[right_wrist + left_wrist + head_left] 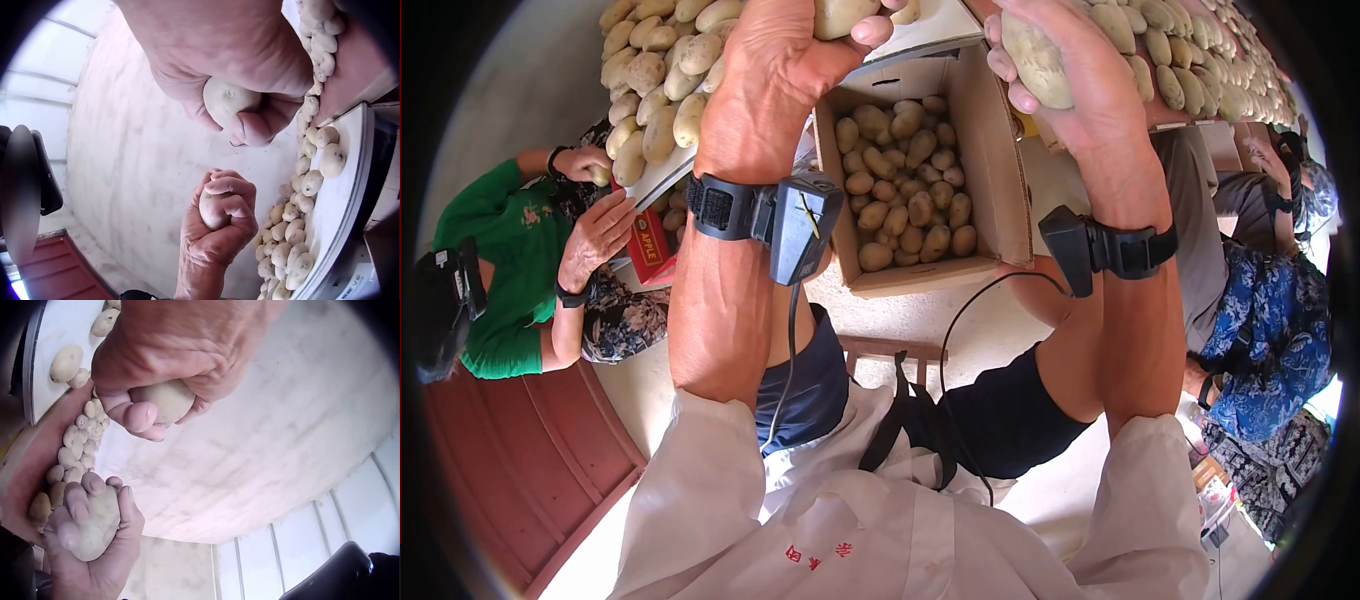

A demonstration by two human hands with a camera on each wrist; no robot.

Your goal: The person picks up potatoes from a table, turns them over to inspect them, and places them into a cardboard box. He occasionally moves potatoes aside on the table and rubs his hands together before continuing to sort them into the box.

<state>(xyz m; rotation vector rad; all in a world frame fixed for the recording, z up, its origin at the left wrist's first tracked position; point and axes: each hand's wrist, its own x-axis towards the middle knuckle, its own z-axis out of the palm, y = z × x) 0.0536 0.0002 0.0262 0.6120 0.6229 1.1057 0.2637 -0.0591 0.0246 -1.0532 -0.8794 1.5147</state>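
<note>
My left hand (785, 50) grips a pale potato (167, 401), with fingers and thumb curled round it, at the top of the head view. In my right hand (1100, 95) is another potato (1037, 68), larger and yellowish, its end showing between fingers and thumb in the right wrist view. Both hands are held up apart from each other, in front of the table edge. Below and between the forearms stands an open cardboard box (1005, 180) filled with several layers of potatoes (920, 205).
Potatoes (658, 75) lie heaped on the white tabletop (47, 381) at left, and more potatoes (1165, 50) cover the reddish surface at right. People sit on both sides: one in a green shirt (510, 230), another in blue patterned clothing (1270, 330). A red box (647, 250) stands at left.
</note>
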